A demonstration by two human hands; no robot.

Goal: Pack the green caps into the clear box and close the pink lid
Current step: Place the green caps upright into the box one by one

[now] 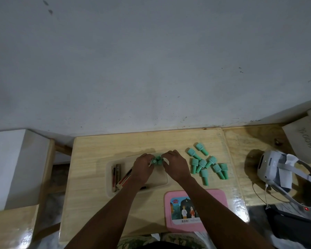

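The clear box [109, 178] sits in the middle of the wooden table [97, 146]. Both hands reach over its far end. My left hand [143, 167] and my right hand [175, 165] together pinch a small cluster of green caps [157, 161] between the fingertips, above the box. Several more green caps [206, 163] lie scattered on the table to the right of the box. The pink lid [221, 198] with a picture label lies flat at the near right, partly under my right forearm. Brown and red stick-like items [116, 175] lie in the box's left part.
A white headset [271, 166] with straps and a cable rests on the table at the right. A cardboard box [302, 139] stands at the far right. A white block [16, 162] stands to the left of the table. A grey wall rises behind.
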